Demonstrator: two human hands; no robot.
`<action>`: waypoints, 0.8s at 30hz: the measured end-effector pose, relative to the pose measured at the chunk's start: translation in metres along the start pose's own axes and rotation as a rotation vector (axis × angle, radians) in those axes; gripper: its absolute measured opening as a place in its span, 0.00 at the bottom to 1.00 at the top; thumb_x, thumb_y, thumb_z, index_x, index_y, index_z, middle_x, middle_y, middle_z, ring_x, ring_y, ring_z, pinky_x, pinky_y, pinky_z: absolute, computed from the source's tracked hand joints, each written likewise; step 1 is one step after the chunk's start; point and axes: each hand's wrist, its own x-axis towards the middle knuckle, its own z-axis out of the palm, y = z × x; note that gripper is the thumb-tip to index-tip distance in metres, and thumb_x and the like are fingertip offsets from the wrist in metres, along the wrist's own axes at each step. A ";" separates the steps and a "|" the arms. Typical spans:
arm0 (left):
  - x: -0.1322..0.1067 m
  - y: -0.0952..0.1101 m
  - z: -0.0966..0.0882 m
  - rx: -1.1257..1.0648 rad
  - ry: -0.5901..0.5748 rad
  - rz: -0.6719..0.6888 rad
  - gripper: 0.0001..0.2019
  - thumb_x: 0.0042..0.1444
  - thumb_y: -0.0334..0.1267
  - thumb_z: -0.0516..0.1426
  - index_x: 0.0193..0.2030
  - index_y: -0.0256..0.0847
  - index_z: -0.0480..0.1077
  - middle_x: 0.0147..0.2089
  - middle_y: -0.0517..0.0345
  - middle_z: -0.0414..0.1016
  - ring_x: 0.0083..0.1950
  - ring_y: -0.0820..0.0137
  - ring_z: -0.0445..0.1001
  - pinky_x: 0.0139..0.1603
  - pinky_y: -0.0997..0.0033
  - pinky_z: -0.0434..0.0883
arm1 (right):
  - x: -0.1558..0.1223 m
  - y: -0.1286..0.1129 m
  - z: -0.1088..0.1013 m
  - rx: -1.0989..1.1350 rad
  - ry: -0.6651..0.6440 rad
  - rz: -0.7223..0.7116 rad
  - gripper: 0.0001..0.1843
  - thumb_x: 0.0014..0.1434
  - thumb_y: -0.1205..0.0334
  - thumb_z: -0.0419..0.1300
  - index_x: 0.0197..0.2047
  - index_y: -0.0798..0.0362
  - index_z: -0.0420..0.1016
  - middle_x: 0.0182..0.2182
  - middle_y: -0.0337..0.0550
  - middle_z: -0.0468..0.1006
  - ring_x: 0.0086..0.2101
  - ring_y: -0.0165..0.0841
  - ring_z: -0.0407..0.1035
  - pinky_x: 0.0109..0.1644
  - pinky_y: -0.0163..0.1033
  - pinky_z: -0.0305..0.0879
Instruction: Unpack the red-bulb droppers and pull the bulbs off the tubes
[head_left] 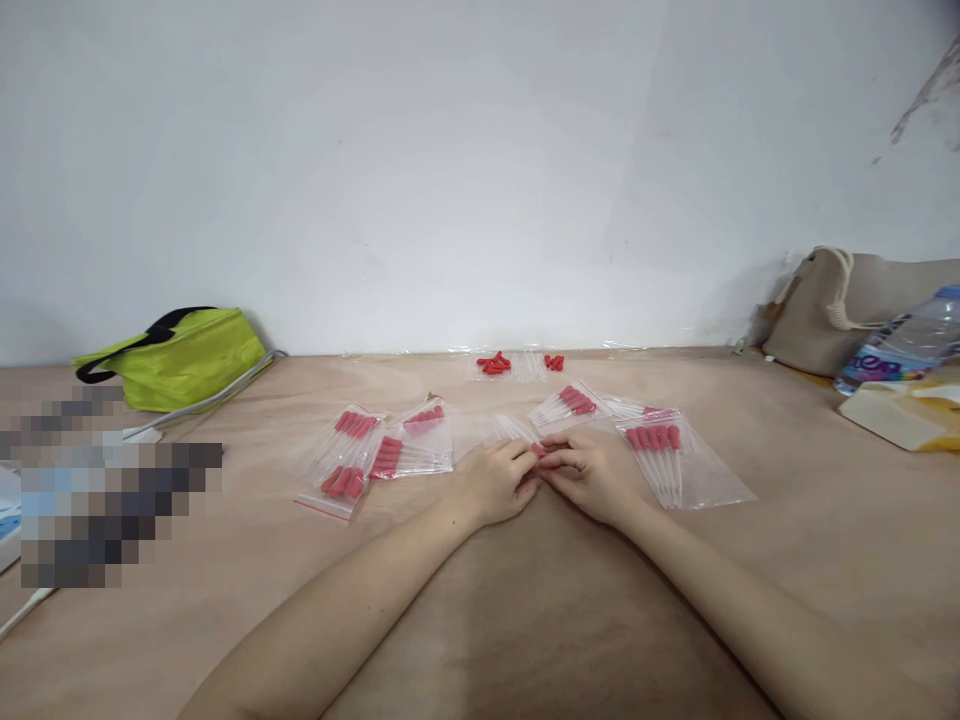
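My left hand (496, 480) and my right hand (589, 472) meet at the middle of the table, fingers curled and pinched together. Between them lies a clear glass dropper (516, 431) with a red rubber bulb (538, 450) at the fingertips. Both hands pinch at that bulb end. Clear zip bags of red-bulbed droppers lie around: bags (390, 450) to the left, one bag (664, 455) just right of my right hand, another (571, 403) behind it. Loose red bulbs (493, 364) and glass tubes sit near the wall.
A lime-green pouch (176, 356) with a black strap lies at the back left, with a white cable beside it. At the right stand a beige drawstring bag (840, 300), a plastic water bottle (904, 345) and a pale packet (896, 412). A blurred patch covers the left edge.
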 end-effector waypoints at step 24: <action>0.009 -0.016 -0.022 -0.185 -0.133 -0.194 0.08 0.52 0.38 0.54 0.26 0.39 0.71 0.33 0.57 0.73 0.35 0.70 0.70 0.37 0.74 0.65 | 0.001 -0.012 -0.007 -0.393 -0.023 -0.085 0.09 0.58 0.62 0.52 0.33 0.49 0.73 0.31 0.41 0.74 0.36 0.33 0.64 0.42 0.40 0.55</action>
